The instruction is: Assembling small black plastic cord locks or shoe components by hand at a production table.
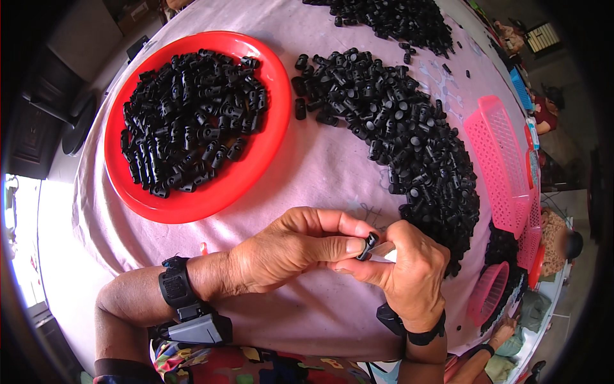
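Between the thumb and index finger of my left hand (288, 249) is a small black cord lock (368, 245), held just above the cloth. My right hand (412, 269) meets it from the right, its thumb under the piece and its fingers curled around the other end. Something pale shows between the right fingers, too small to make out. A red plate (272, 150) full of assembled-looking black cord locks lies beyond my left hand. A long heap of loose black parts (409, 134) curves past my right hand.
Another black heap (396, 22) lies at the far edge of the pink tablecloth (320, 173). Pink plastic baskets (502, 166) line the right side, with a smaller pink basket (489, 291) nearer. Another person's hand (505, 331) reaches in at the lower right.
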Motion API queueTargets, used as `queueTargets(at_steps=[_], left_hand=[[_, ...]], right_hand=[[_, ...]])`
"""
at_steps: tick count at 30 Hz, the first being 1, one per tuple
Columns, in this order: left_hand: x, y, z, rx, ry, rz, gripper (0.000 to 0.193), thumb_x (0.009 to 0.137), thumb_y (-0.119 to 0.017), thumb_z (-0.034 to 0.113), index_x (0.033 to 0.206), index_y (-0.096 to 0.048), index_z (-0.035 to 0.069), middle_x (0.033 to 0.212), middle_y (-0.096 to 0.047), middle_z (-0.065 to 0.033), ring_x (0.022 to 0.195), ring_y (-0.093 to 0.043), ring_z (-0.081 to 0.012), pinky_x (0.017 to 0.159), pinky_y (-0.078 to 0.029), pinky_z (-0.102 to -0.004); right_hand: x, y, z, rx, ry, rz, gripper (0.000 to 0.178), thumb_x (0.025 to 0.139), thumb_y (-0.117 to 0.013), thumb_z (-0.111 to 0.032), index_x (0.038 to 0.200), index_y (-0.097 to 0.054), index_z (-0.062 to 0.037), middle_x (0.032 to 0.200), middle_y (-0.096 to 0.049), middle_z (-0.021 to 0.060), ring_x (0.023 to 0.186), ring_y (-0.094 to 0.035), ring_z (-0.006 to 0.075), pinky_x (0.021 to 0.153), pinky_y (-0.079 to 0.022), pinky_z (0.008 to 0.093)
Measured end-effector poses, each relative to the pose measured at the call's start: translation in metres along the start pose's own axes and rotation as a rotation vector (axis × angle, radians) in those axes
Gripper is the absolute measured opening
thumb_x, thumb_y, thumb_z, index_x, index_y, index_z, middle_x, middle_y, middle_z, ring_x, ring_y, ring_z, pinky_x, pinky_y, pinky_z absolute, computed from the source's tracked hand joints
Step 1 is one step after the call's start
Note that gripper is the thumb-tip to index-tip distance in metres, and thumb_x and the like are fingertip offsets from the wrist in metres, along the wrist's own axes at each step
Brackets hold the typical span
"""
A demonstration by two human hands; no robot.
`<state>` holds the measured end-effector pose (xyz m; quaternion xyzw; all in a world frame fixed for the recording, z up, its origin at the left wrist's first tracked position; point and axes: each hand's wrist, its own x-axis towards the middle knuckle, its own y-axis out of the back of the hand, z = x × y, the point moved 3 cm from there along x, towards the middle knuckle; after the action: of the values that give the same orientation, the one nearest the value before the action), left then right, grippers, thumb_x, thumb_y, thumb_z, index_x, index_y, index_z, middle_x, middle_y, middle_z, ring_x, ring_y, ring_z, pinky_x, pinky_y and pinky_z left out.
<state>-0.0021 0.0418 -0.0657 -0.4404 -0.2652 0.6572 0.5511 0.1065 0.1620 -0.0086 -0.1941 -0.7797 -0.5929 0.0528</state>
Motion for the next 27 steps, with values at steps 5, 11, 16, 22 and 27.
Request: queueTargets(at_steps=[5,11,16,22,27], left_hand=[[0.002,0.001,-0.002,0.043,-0.003,0.005,0.025,0.092,-0.062,0.009,0.116,-0.061,0.004,0.111,-0.063,-0.0039,0.098,-0.059,-0.0096,0.087,-0.048,-0.0233],[-0.002,0.001,0.002,-0.078,0.024,-0.029,0.024,0.091,-0.062,0.008,0.115,-0.063,0.004,0.108,-0.064,-0.0052,0.099,-0.06,-0.0122,0.085,-0.047,-0.0266],[0.0,0.0,-0.001,-0.016,0.029,0.027,0.025,0.091,-0.064,0.013,0.114,-0.062,0.005,0.095,-0.062,0.0005,0.081,-0.055,-0.0084,0.077,-0.045,-0.0235],[0.0,0.003,-0.003,-0.003,0.023,-0.034,0.027,0.091,-0.064,0.013,0.116,-0.062,0.005,0.095,-0.062,-0.0004,0.081,-0.054,-0.0091,0.076,-0.045,-0.024],[-0.001,-0.002,-0.001,-0.04,0.055,-0.049,0.027,0.091,-0.063,0.014,0.117,-0.062,0.004,0.094,-0.062,-0.0003,0.081,-0.054,-0.0086,0.076,-0.045,-0.0236]], right_hand=[[-0.001,0.001,0.0,-0.021,-0.007,-0.006,0.059,0.067,-0.075,-0.06,0.066,-0.043,-0.0104,0.056,-0.049,0.0035,0.046,-0.053,0.0216,0.042,-0.045,0.0324],[0.003,0.011,-0.005,0.123,0.024,0.007,0.049,0.07,-0.08,-0.048,0.073,-0.051,-0.008,0.059,-0.054,0.0029,0.048,-0.057,0.0179,0.043,-0.046,0.0291],[0.007,0.009,-0.013,0.588,-0.12,0.029,0.027,0.08,-0.077,-0.015,0.097,-0.063,-0.0005,0.056,-0.053,-0.002,0.048,-0.044,0.0012,0.044,-0.032,0.0192],[0.003,0.008,-0.003,0.716,-0.091,-0.021,0.024,0.082,-0.071,0.0,0.105,-0.063,0.0016,0.092,-0.071,0.0111,0.061,-0.061,0.0052,0.052,-0.046,0.0176],[0.001,0.01,0.006,0.657,-0.102,-0.003,0.02,0.085,-0.067,0.0,0.105,-0.064,0.0002,0.082,-0.07,0.0072,0.06,-0.058,0.0032,0.053,-0.044,0.0174]])
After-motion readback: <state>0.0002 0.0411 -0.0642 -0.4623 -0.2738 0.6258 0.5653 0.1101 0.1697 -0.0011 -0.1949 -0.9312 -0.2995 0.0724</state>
